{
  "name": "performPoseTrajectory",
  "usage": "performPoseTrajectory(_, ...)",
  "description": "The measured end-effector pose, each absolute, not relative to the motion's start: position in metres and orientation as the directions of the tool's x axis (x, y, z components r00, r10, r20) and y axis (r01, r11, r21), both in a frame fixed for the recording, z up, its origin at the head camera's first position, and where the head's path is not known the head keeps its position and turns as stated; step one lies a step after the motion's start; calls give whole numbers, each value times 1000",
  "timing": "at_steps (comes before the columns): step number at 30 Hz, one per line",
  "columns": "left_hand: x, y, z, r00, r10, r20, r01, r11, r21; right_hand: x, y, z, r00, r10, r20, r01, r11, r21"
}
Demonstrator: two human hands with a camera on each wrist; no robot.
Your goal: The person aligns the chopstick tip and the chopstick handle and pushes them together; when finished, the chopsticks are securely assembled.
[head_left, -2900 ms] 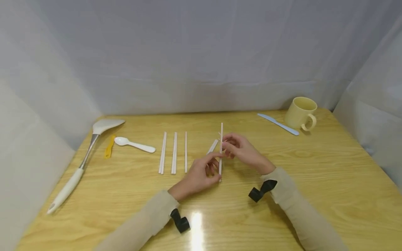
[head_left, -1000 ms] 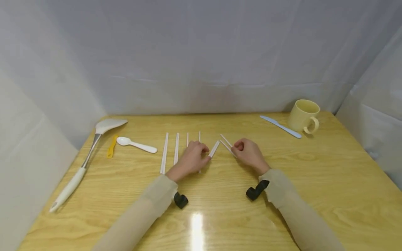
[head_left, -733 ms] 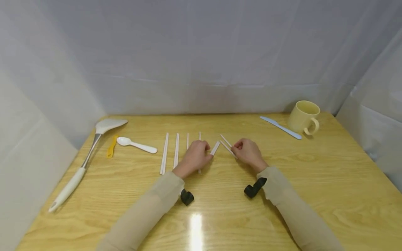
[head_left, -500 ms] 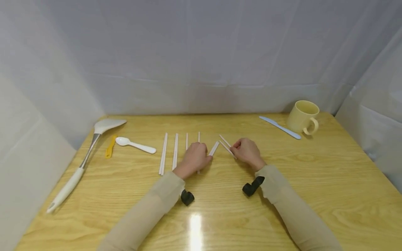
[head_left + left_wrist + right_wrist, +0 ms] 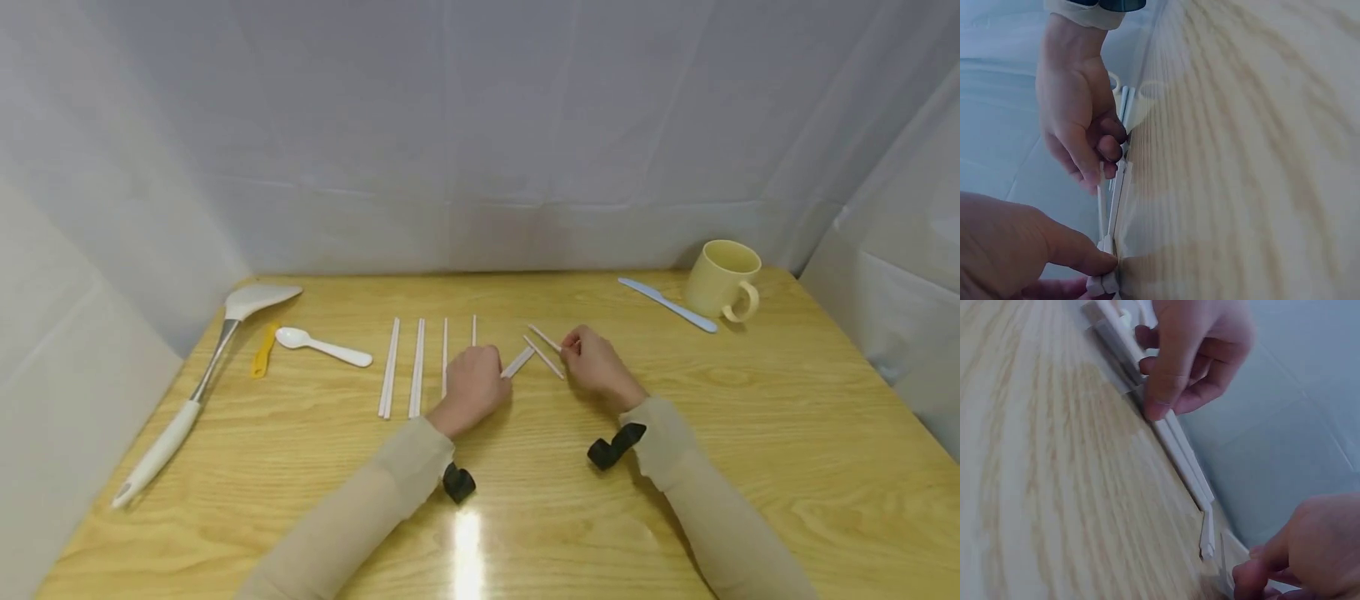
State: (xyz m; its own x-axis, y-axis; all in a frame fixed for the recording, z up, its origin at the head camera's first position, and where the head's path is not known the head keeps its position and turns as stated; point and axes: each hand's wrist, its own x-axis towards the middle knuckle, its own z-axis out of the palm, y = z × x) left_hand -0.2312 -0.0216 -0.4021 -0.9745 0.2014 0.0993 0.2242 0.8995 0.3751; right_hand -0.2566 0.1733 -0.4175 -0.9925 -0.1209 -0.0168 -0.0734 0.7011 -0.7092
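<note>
My left hand (image 5: 474,387) grips a pair of white chopsticks (image 5: 517,362) low over the table, with thumb and fingers around them; their lower part is hidden. In the right wrist view its thumb presses along the same pair (image 5: 1182,459). To the right, my right hand (image 5: 596,362) pinches the near end of one slim chopstick (image 5: 544,337), which slants up to the left. Another loose chopstick (image 5: 543,358) lies between the hands, its far tip near the end of the gripped pair. Left of my left hand, several chopsticks (image 5: 388,368) lie in a row, partly covered by it.
A white spoon (image 5: 322,345), a small yellow utensil (image 5: 264,352) and a white-handled ladle-like utensil (image 5: 198,392) lie at the left. A pale blue knife (image 5: 667,305) and a yellow mug (image 5: 722,279) are at the back right. Cloth walls surround the wooden table (image 5: 480,292).
A chopstick held upright earlier now lies at the row's right end. My left hand has taken a pair and turned it flatter; my right hand has shifted one chopstick away from the loose one.
</note>
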Motion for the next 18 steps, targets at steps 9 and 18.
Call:
performPoseTrajectory(9, -228, -26, -408, -973, 190, 133, 231, 858, 458, -258, 188, -416, -981, -196, -15, -85, 496, -864)
performPoseTrajectory(18, -219, -23, -409, -939, 242, 243, 340, 752, 564, -251, 184, -398, -950, -302, 81, -184, 330, -926)
